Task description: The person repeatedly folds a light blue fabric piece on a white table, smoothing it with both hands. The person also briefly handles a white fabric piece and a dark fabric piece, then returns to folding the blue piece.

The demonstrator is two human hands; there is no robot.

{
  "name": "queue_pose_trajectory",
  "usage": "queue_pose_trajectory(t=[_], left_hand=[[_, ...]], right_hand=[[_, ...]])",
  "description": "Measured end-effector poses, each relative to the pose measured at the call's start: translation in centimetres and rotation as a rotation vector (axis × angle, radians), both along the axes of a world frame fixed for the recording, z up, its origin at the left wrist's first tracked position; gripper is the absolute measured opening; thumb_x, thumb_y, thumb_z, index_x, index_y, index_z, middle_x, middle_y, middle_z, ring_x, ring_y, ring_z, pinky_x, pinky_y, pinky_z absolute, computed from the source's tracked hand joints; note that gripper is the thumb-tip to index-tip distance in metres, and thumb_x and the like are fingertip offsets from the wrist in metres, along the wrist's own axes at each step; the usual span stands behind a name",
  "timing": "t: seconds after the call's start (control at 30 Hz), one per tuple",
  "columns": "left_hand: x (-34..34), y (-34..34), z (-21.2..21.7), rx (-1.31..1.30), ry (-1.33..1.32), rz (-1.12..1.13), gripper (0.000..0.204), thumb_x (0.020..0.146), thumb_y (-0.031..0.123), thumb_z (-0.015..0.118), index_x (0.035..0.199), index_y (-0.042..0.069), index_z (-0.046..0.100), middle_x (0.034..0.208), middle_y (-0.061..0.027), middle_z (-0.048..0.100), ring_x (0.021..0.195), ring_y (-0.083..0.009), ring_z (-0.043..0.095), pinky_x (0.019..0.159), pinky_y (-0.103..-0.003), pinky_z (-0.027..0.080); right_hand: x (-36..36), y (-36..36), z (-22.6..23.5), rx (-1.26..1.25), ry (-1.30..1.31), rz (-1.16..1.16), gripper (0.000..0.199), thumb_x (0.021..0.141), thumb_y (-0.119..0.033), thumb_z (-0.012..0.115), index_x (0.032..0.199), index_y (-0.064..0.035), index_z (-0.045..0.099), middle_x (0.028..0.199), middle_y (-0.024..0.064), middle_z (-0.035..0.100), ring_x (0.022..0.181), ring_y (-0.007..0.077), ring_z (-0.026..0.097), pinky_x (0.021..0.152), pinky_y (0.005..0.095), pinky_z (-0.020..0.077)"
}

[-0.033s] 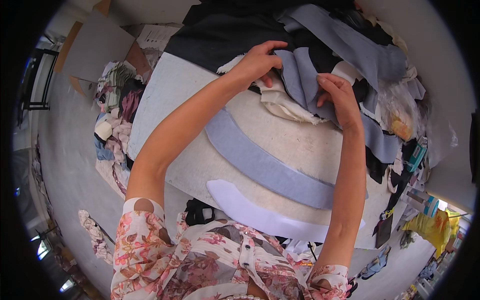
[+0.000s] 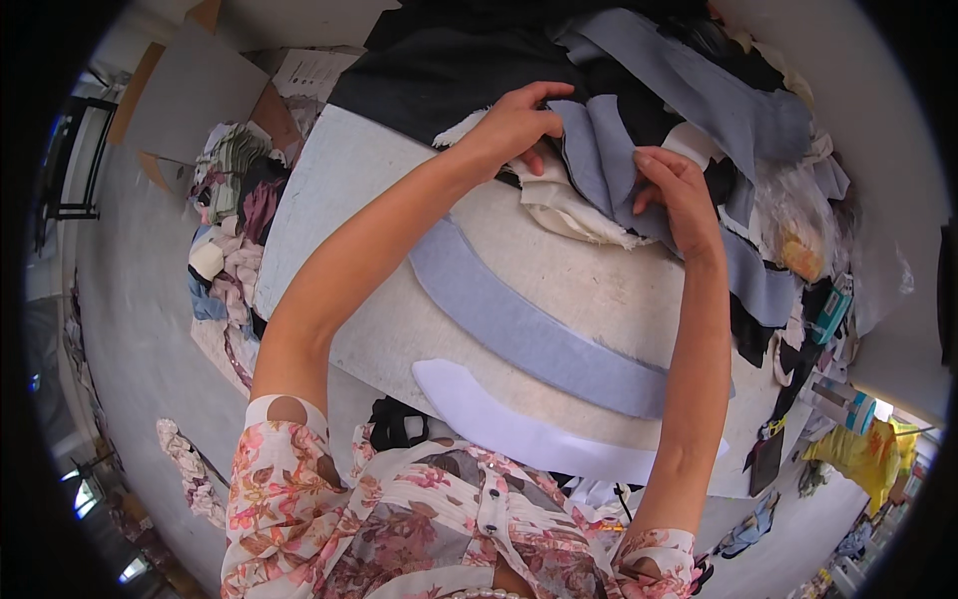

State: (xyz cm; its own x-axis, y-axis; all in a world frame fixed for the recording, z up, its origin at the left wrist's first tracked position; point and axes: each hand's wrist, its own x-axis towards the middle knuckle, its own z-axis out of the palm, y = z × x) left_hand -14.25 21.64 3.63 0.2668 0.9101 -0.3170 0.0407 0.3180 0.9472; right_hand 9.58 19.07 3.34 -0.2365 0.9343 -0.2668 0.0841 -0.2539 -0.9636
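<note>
My left hand (image 2: 514, 125) pinches the upper edge of a grey-blue fabric piece (image 2: 599, 150) at the far side of the table. My right hand (image 2: 674, 195) grips the same piece at its right side, fingers curled into the cloth. Under the piece lies a frayed cream fabric (image 2: 569, 215). Nearer to me, a long curved grey-blue strip (image 2: 529, 334) lies flat on the cream work surface (image 2: 599, 290). A curved white strip (image 2: 499, 414) lies below it, near the table's front edge.
Black cloth (image 2: 449, 70) and more grey-blue pieces (image 2: 699, 90) are heaped at the back. The white table (image 2: 329, 200) shows bare at the left. Fabric scraps (image 2: 235, 220) are piled on the floor to the left, and bags and clutter (image 2: 828, 319) crowd the right.
</note>
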Motion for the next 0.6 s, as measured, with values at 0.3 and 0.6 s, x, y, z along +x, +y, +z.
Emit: queue_pose_trajectory(t=[0.3,0.6], left_hand=[[-0.15,0.05,-0.12,0.003,-0.015,-0.015,0.064,0.078,0.008,0.056,0.141,0.004,0.045,0.095,-0.0097,0.057,0.047,-0.0147,0.055,0.050,-0.025,0.050],[-0.20,0.03,-0.19,0.018,0.014,-0.029,0.065,0.080,0.006,0.053,0.143,0.004,0.042,0.102,-0.0142,0.060,0.049,-0.0139,0.057,0.053,-0.024,0.053]], right_hand=[[0.38,0.22,-0.36,-0.013,0.025,0.009,0.026,0.092,-0.026,0.064,0.101,-0.0015,0.068,0.084,0.0024,0.060,0.058,0.0118,0.058,0.056,0.0229,0.0497],[0.05,0.05,-0.28,-0.002,0.040,-0.020,0.026,0.091,-0.025,0.064,0.099,-0.0003,0.069,0.081,0.0039,0.062,0.058,0.0110,0.058,0.056,0.0221,0.0495]])
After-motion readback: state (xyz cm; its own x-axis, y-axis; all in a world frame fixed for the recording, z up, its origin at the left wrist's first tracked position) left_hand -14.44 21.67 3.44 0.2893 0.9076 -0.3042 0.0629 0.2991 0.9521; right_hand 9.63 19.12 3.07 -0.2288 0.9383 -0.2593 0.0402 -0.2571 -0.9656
